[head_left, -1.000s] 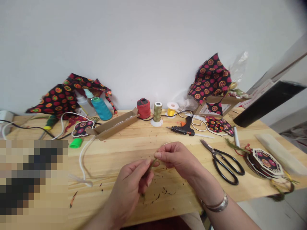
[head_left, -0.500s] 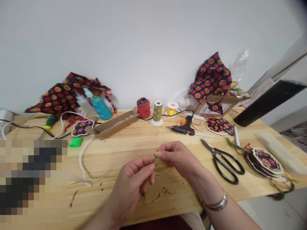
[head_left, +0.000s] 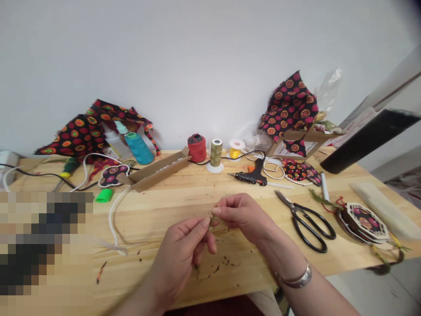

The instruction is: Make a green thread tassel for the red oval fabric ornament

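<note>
Over the front of the wooden table [head_left: 154, 219], both my hands meet at a thin bundle of olive-green thread [head_left: 212, 221]. My left hand [head_left: 187, 241] is closed around it, thumb against the fingers, and a dark frayed end pokes out below that hand. With thumb and forefinger, my right hand [head_left: 241, 215] pinches its upper end. Much of the bundle is hidden by the fingers. To the right of my right hand lie black-handled scissors [head_left: 304, 221]. Dark scraps [head_left: 226, 262] are scattered on the wood under the hands.
At the back stand a red thread spool [head_left: 196, 148], an olive spool [head_left: 216, 153], a yellow spool [head_left: 234, 151] and a teal cone [head_left: 140, 148]. A glue gun [head_left: 251, 174], an open cardboard box [head_left: 159, 171] and stacked octagonal pieces [head_left: 365, 223] with tassels lie around. Patterned fabric [head_left: 289, 105] rests against the wall.
My left thumb has slid up along the thread toward my right fingertips, and more of the olive-green bundle shows between the hands. My right hand has barely moved.
</note>
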{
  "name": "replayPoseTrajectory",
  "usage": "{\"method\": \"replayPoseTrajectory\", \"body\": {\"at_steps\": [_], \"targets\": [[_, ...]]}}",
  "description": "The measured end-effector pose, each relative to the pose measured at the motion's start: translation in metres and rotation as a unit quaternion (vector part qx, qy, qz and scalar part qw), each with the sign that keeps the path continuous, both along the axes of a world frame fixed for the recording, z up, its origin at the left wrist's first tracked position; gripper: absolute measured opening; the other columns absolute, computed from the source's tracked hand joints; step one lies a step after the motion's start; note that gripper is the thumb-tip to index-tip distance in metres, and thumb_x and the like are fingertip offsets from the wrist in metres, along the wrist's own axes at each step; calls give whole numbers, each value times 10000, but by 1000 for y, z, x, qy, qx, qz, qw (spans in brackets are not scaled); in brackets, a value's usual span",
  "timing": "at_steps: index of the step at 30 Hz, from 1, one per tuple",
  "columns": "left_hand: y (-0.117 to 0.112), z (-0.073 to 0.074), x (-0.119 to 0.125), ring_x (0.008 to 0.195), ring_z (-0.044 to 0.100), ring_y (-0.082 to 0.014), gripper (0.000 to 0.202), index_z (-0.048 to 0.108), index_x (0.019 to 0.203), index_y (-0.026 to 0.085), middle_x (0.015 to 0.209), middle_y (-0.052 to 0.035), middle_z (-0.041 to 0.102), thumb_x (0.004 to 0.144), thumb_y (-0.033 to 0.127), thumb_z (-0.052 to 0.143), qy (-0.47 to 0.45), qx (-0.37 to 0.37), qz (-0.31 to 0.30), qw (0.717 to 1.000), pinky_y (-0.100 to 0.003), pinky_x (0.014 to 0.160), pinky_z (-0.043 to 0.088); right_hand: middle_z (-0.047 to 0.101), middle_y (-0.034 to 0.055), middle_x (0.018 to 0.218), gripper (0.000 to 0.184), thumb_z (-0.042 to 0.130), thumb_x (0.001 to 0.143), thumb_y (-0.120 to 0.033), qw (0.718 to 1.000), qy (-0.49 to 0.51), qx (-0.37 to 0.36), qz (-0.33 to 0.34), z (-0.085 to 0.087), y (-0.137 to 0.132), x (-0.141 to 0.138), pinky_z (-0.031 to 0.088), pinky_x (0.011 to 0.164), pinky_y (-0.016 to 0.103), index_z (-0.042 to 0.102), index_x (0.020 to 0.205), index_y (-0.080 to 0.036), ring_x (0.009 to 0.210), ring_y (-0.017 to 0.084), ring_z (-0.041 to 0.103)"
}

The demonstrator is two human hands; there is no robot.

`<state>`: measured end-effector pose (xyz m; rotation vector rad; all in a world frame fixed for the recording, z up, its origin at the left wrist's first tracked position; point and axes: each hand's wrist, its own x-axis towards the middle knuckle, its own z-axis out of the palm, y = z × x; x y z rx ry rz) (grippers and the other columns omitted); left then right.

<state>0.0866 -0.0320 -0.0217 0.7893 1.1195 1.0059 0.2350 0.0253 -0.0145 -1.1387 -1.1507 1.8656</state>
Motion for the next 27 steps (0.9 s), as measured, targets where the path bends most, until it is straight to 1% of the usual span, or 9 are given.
{"method": "replayPoseTrajectory", "body": {"at_steps": [7, 11, 13, 16, 18, 19, 22, 24, 27], "targets": [[3, 1, 1, 395, 294, -55, 212, 719, 790, 148, 498, 10, 608, 809, 325, 604, 30, 10, -11, 999, -198, 393, 198, 547, -29, 484, 262, 757, 556, -351, 1000, -6, -6, -2, 1, 0, 0, 179, 446, 238, 615, 584, -133, 416, 45, 321], [1, 3, 0, 401, 304, -53, 237, 679, 642, 148, 463, 25, 551, 791, 323, 619, 41, 15, -12, 999, -196, 402, 201, 537, -33, 480, 287, 777, 535, -368, 1000, -3, -5, -2, 2, -1, -1, 183, 443, 237, 609, 565, -136, 419, 47, 324], [0, 4, 0, 403, 312, -53, 249, 663, 610, 149, 447, 33, 525, 788, 319, 622, 46, 12, -7, 999, -194, 406, 202, 525, -33, 482, 300, 773, 552, -385, 1000, -2, -2, 0, 3, -1, -1, 174, 440, 238, 612, 564, -132, 421, 45, 315], [0, 4, 0, 398, 322, -53, 197, 691, 703, 151, 448, 37, 528, 781, 321, 629, 40, 5, 8, 999, -191, 407, 198, 458, -53, 472, 331, 722, 633, -430, 1000, 18, 3, -17, 4, -2, -1, 132, 435, 237, 669, 691, -108, 413, 39, 268], [1, 4, -1, 396, 328, -53, 191, 700, 750, 151, 454, 36, 534, 776, 328, 634, 34, 3, 18, 999, -188, 407, 201, 402, -74, 462, 374, 692, 671, -445, 998, 33, 8, -51, 5, -2, 0, 118, 435, 232, 683, 815, -100, 411, 39, 253], [1, 4, -1, 395, 328, -52, 195, 700, 757, 149, 454, 36, 534, 775, 332, 635, 31, 2, 21, 999, -188, 407, 203, 385, -81, 458, 379, 689, 677, -442, 997, 35, 12, -72, 6, -3, 1, 122, 435, 228, 676, 846, -103, 411, 41, 257], [1, 4, -1, 393, 325, -52, 199, 700, 763, 147, 451, 37, 532, 774, 336, 638, 22, 1, 24, 999, -188, 403, 204, 416, -71, 471, 317, 701, 669, -409, 993, 19, 30, -116, 7, -6, 1, 170, 439, 219, 639, 786, -121, 425, 48, 300], [1, 3, -2, 395, 321, -51, 193, 699, 765, 148, 451, 39, 529, 775, 331, 640, 19, 0, 28, 999, -187, 402, 201, 476, -48, 513, 273, 719, 648, -373, 991, -5, 45, -128, 6, -9, 2, 223, 457, 221, 622, 728, -131, 458, 59, 348], [2, 3, -2, 398, 316, -51, 188, 700, 771, 151, 451, 42, 527, 781, 328, 636, 18, -1, 30, 999, -186, 402, 194, 536, -23, 581, 206, 729, 635, -314, 986, -37, 83, -140, 3, -15, 2, 284, 499, 235, 630, 694, -143, 522, 81, 403]]}}
